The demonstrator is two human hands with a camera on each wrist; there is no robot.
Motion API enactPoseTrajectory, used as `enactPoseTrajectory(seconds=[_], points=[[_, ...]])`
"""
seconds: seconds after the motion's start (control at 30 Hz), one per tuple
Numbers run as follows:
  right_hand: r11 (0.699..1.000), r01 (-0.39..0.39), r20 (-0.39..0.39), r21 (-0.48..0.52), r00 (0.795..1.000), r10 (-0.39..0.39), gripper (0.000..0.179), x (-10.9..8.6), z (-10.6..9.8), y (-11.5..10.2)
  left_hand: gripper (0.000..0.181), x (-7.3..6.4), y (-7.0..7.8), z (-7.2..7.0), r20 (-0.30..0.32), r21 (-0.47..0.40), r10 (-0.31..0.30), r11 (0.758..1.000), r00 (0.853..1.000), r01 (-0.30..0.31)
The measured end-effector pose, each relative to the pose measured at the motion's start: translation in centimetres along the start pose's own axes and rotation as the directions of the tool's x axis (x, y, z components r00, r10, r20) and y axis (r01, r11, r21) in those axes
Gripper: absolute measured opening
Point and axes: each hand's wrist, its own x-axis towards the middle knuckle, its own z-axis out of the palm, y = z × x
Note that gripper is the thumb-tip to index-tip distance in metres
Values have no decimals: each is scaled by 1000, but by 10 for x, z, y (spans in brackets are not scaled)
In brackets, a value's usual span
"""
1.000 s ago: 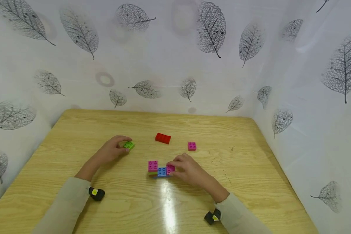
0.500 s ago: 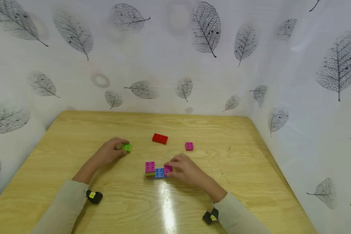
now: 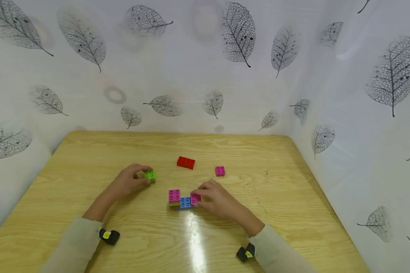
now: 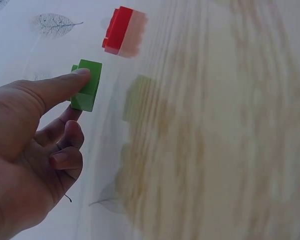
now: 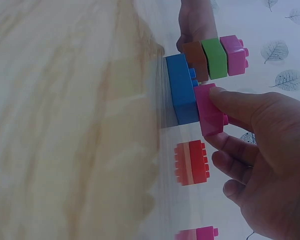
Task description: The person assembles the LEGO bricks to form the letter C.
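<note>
White cloth (image 3: 191,76): leaf-printed, hanging well behind the blue brick (image 5: 182,92) and off to both sides of it.
Wood table (image 3: 140,239): bears the blue brick, with bare grain in front of it.
Right hand (image 3: 216,198): at the blue brick's right end, my thumb and fingers clamped on the held pink (image 3: 195,199).
Left hand (image 3: 128,180): left of the blue brick and further back, my thumb and fingers pinching the green brick (image 4: 87,90).
Stack (image 5: 214,59): on the blue brick's left end, brown lowest, then green, then pink on top.
Blue brick: studs bare in its middle, between stack and held pink.
Red brick (image 3: 186,162): lies behind the blue brick, untouched.
Green brick: lifted off the table, left of the blue brick.
Spare pink (image 3: 220,171): behind the blue brick, to its right.
Held pink: touching the blue brick; whether fully seated I cannot tell. I judge I am fitting it, and the next move calls for a straight push down, then letting go. Those bare studs look like room for the green brick.
</note>
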Motion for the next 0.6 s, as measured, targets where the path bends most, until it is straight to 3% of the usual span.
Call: enactPoseTrajectory(seconds=[0.6], points=[[1000,20,-11,-16,1000,-21,33,1,0,-1,44,-24,41,14,-71,-51,50,997,996,-53]])
